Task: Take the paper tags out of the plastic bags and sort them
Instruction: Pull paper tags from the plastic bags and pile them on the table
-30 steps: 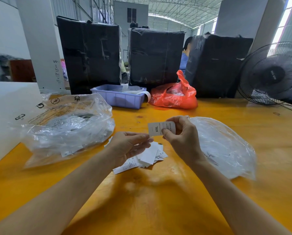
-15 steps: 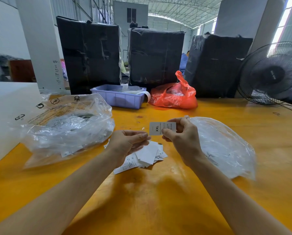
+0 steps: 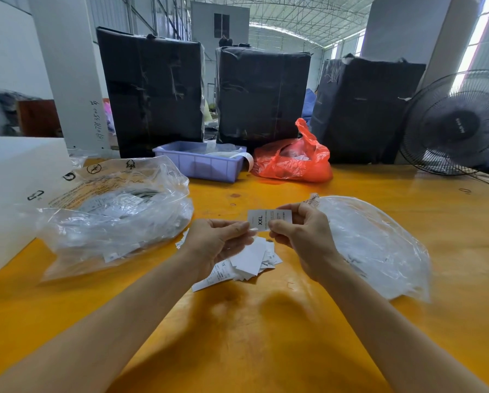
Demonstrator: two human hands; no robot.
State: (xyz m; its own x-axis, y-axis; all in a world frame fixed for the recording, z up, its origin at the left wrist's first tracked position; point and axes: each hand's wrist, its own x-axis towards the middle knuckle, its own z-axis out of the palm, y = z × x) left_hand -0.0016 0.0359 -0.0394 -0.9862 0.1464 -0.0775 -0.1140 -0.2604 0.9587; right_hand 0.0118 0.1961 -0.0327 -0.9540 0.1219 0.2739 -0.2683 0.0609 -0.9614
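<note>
- Nearest to the person, both arms reach out over the yellow tabletop (image 3: 266,350).
- A loose pile of white tags (image 3: 249,259) lies on the tabletop, just under the hands.
- The right hand (image 3: 303,239) pinches a paper tag (image 3: 269,219) marked "XXL" with its thumb and fingers and holds it up above the pile.
- The left hand (image 3: 220,239) is half curled. A second ago it was a little way from the tag. Now its fingertips have come up to the tag's left edge. I cannot tell if it has a grip yet.
- I think this means the tag is being read or passed over, so it can go to its own group.
- A flat clear bag (image 3: 379,245) lies just right of the hands, with a few tags left inside.
- A fuller clear bag (image 3: 115,211) sits to the left, so much sorting is left.
- Farther back stand a purple tray (image 3: 200,163) and a red bag (image 3: 294,163).
- At the back are black wrapped bundles (image 3: 263,95) and a fan (image 3: 459,123).
</note>
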